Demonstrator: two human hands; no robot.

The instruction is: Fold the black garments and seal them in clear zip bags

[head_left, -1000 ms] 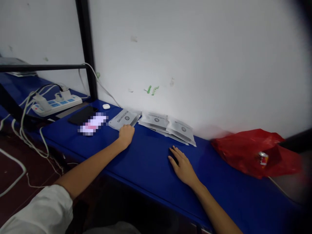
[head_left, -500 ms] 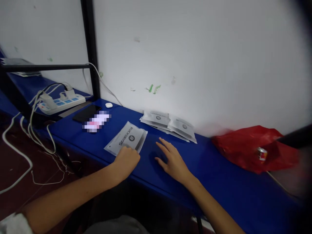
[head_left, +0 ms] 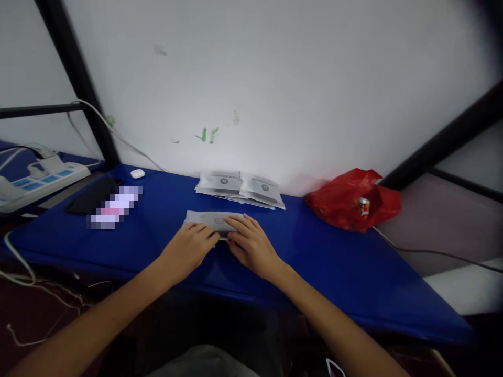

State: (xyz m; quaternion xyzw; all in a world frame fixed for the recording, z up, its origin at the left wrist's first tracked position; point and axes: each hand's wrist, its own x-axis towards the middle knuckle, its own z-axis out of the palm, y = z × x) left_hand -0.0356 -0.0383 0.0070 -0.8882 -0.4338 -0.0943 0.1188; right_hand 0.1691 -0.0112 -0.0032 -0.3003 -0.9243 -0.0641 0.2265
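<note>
A flat grey packet lies on the blue table in front of me. My left hand rests on its near left edge with the fingers curled down onto it. My right hand lies on its right end, fingers stretched flat over it. Behind the packet, against the white wall, sits a small stack of similar grey packets.
A red plastic bag lies at the back right. At left are a black phone, a white earbud case and a white power strip with cables. Black frame bars stand left and right.
My left hand dragged one packet from near the wall toward the table's front and middle. My right hand came over onto it. The view swung to the right.
</note>
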